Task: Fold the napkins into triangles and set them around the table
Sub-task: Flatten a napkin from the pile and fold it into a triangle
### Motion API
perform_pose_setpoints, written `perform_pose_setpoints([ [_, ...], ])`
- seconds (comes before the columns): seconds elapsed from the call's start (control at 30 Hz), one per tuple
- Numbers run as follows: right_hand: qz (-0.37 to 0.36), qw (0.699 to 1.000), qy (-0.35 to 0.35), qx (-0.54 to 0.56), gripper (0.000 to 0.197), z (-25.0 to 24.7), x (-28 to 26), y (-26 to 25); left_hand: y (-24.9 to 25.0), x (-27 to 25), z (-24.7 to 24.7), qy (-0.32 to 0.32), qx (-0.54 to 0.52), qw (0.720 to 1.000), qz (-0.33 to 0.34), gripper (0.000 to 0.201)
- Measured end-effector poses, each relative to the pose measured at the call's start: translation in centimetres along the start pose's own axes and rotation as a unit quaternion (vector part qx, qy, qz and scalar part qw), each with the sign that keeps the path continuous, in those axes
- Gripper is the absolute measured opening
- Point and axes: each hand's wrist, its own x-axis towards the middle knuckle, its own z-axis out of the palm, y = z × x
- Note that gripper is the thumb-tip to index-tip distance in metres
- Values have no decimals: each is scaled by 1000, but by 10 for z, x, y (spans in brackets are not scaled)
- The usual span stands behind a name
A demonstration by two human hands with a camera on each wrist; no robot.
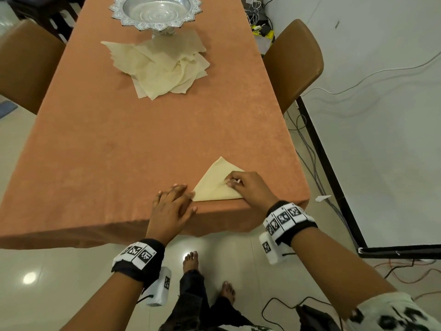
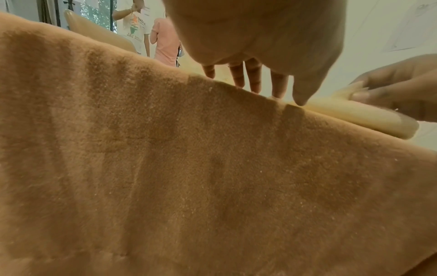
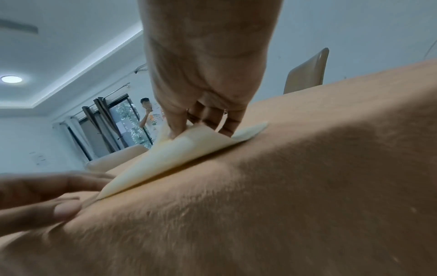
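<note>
A cream napkin (image 1: 213, 187), folded into a triangle, lies at the near right edge of the orange-clothed table (image 1: 133, 144). My right hand (image 1: 232, 182) sits on the triangle's right part and pinches the cloth between thumb and curled fingers. The right wrist view shows that pinch (image 3: 201, 128) lifting the napkin's (image 3: 165, 162) near edge off the table. My left hand (image 1: 183, 197) lies flat on the tablecloth, fingers straight, touching the triangle's left corner. In the left wrist view its fingers (image 2: 253, 80) point down onto the table edge beside the napkin (image 2: 354, 115).
A loose pile of unfolded cream napkins (image 1: 160, 68) lies mid-table in front of a silver pedestal bowl (image 1: 155, 13). Brown chairs stand at the left (image 1: 26, 63) and right (image 1: 296, 60) sides. Cables (image 1: 307, 144) trail on the floor at right. Two people (image 2: 151, 35) stand far behind.
</note>
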Motion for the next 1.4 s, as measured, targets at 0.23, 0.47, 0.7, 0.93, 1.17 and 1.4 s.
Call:
perform_pose_setpoints([
  [0.23, 68, 998, -4, -10, 23, -5, 46, -2, 9, 19, 1, 64, -57, 991, -106, 34],
  [0.47, 151, 984, 3, 98, 22, -15, 18, 22, 17, 27, 3, 69, -69, 977, -190, 13],
  [0.7, 157, 985, 61, 25, 5, -10, 35, 16, 23, 34, -6, 50, -46, 971, -227, 13],
  [0.93, 165, 982, 69, -61, 10, -7, 43, 10, 39, 38, -18, 19, 30, 964, -264, 20],
  [1.17, 136, 980, 79, -121, 12, -4, 42, 7, 59, 38, -2, 9, 76, 997, 20, 49],
  [1.4, 180, 980, 81, 4, 21, -24, 33, 23, 56, 43, 26, -129, 60, 990, -21, 76],
])
